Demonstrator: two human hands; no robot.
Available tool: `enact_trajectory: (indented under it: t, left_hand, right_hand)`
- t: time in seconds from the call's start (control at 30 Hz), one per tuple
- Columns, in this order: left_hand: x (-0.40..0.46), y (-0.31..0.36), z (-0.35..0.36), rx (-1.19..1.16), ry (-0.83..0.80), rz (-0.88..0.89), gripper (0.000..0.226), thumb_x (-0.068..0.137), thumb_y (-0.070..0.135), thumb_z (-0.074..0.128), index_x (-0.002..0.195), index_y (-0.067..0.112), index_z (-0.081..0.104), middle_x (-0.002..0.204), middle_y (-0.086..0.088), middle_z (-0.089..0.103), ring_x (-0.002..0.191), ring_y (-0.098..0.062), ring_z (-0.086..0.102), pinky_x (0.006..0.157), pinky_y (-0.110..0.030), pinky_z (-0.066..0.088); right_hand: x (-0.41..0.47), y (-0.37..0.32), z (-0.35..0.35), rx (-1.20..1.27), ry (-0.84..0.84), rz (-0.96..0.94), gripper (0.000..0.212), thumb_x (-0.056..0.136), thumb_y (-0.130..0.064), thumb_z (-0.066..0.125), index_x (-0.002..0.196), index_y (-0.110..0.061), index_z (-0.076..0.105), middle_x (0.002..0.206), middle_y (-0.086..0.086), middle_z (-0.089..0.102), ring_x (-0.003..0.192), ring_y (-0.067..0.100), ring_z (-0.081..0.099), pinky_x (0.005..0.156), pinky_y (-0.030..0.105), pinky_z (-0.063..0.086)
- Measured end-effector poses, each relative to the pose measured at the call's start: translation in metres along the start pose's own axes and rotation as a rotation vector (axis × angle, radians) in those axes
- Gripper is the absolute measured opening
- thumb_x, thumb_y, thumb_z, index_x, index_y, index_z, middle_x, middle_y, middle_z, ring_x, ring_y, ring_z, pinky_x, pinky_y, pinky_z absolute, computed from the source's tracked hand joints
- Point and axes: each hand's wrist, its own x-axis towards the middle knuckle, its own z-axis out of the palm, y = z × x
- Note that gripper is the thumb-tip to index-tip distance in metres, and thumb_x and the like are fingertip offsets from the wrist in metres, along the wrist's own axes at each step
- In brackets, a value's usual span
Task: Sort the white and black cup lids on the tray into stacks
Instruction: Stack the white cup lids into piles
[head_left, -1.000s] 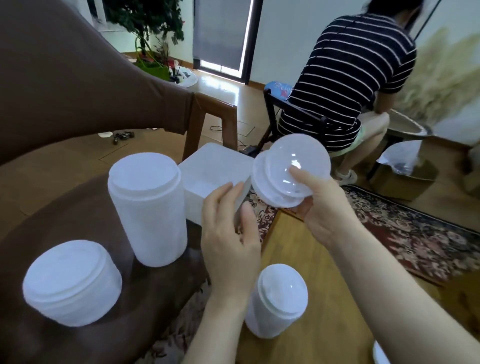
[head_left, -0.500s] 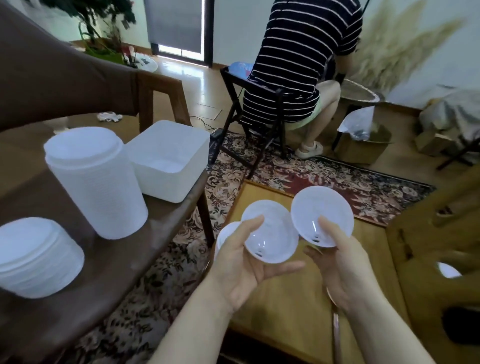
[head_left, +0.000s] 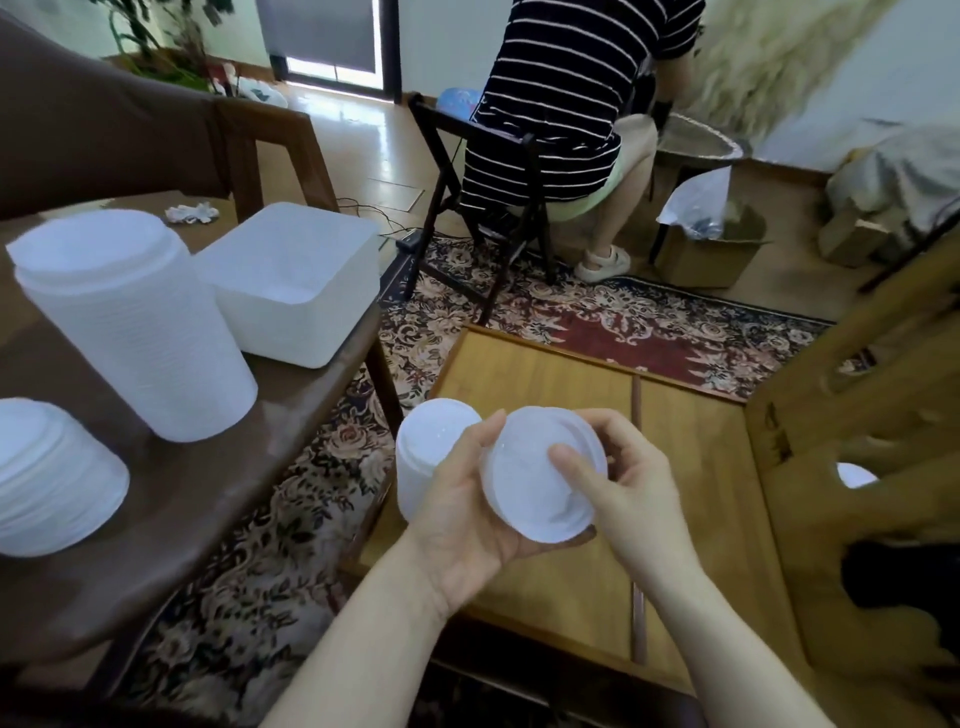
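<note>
Both my hands hold white cup lids (head_left: 530, 483) pressed together above the wooden tray (head_left: 545, 384). My left hand (head_left: 462, 509) cups them from below and the left. My right hand (head_left: 618, 478) grips them from the right, thumb lying across the top face. Just behind my left hand, a short stack of white lids (head_left: 431, 447) stands on the tray. A tall stack of white lids (head_left: 130, 322) and a low stack (head_left: 52, 478) stand on the brown table at left. No black lids are in view.
A white square tub (head_left: 296, 280) sits on the brown table (head_left: 208, 493) beside the tall stack. A person in a striped shirt (head_left: 566, 98) sits on a dark folding chair (head_left: 483, 208) beyond the tray. Carved wooden furniture (head_left: 857, 415) stands at right, over a patterned rug (head_left: 623, 327).
The two lids, held apart one in each hand half a second ago, are now brought together between both hands. The view has tilted down toward the tray.
</note>
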Motion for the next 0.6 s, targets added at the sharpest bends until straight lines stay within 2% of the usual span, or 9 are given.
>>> enact_trajectory:
  t: [0.1,0.17,0.2,0.27,0.33,0.4,0.43,0.53,0.6]
  left_hand:
    - [0.006,-0.002,0.003,0.108,-0.012,-0.039,0.048,0.087,0.053,0.06,0.106,0.013,0.079,0.115,-0.018,0.072,0.101,-0.034,0.069,0.081,-0.058,0.058]
    - [0.009,0.0,0.004,0.186,-0.009,-0.026,0.046,0.082,0.053,0.063,0.105,0.016,0.079,0.111,-0.014,0.073,0.098,-0.03,0.071,0.069,-0.05,0.061]
    - [0.01,0.0,0.004,0.229,0.014,0.003,0.045,0.078,0.053,0.065,0.104,0.018,0.079,0.108,-0.012,0.074,0.096,-0.029,0.071,0.066,-0.047,0.061]
    - [0.016,0.002,0.004,0.326,0.076,0.103,0.054,0.066,0.052,0.074,0.111,0.022,0.076,0.108,-0.005,0.075,0.095,-0.022,0.072,0.065,-0.042,0.06]
    - [0.021,0.0,0.001,0.517,0.111,0.262,0.065,0.056,0.056,0.072,0.117,0.036,0.069,0.11,0.009,0.072,0.097,-0.005,0.07,0.07,-0.031,0.059]
    - [0.023,-0.002,-0.002,0.892,0.145,0.461,0.065,0.057,0.062,0.066,0.12,0.051,0.058,0.12,0.019,0.06,0.109,0.01,0.057,0.087,-0.011,0.047]
    - [0.025,-0.004,-0.004,1.138,0.191,0.559,0.066,0.06,0.063,0.062,0.124,0.053,0.053,0.126,0.019,0.053,0.116,0.009,0.051,0.093,-0.007,0.039]
    - [0.033,-0.015,-0.012,1.666,0.261,0.882,0.078,0.071,0.059,0.061,0.144,0.035,0.047,0.136,0.003,0.048,0.125,-0.016,0.048,0.099,-0.027,0.043]
    - [0.034,-0.018,-0.011,1.66,0.201,0.888,0.088,0.076,0.058,0.067,0.152,0.037,0.029,0.148,0.003,0.035,0.134,-0.016,0.041,0.104,-0.031,0.043]
  right_hand:
    - [0.009,0.006,-0.01,-0.145,0.053,-0.027,0.016,0.078,-0.023,0.08,0.083,-0.034,0.07,0.087,-0.008,0.061,0.065,0.015,0.05,0.065,0.025,0.045]
    - [0.014,0.009,-0.014,-0.038,0.031,0.049,0.018,0.08,-0.017,0.079,0.083,-0.032,0.071,0.084,0.003,0.066,0.068,0.035,0.054,0.065,0.039,0.049]
    - [0.015,0.01,-0.015,0.005,0.028,0.071,0.017,0.081,-0.014,0.078,0.083,-0.03,0.071,0.081,0.006,0.066,0.068,0.039,0.054,0.063,0.039,0.05]
    - [0.016,0.012,-0.016,0.033,0.04,0.086,0.013,0.084,-0.011,0.075,0.084,-0.023,0.071,0.079,0.007,0.065,0.059,0.027,0.054,0.055,0.028,0.048]
    - [0.016,0.009,-0.017,0.121,0.025,0.147,0.008,0.091,-0.009,0.066,0.092,-0.015,0.072,0.085,0.012,0.069,0.06,0.015,0.061,0.056,0.023,0.049]
    - [0.017,0.006,-0.02,0.385,-0.052,0.306,0.02,0.097,-0.018,0.055,0.106,-0.008,0.071,0.098,0.015,0.072,0.077,0.022,0.069,0.063,0.029,0.055]
    - [0.017,0.005,-0.021,0.525,-0.099,0.4,0.031,0.097,-0.028,0.052,0.114,-0.007,0.068,0.108,0.013,0.072,0.087,0.025,0.07,0.068,0.032,0.056]
    - [0.013,0.006,-0.02,0.582,-0.212,0.47,0.054,0.088,-0.043,0.064,0.132,-0.014,0.055,0.127,0.005,0.066,0.111,0.023,0.066,0.08,0.035,0.056]
    - [0.011,0.007,-0.017,0.534,-0.184,0.447,0.06,0.078,-0.026,0.078,0.132,-0.017,0.054,0.123,0.005,0.068,0.111,0.021,0.067,0.076,0.031,0.058]
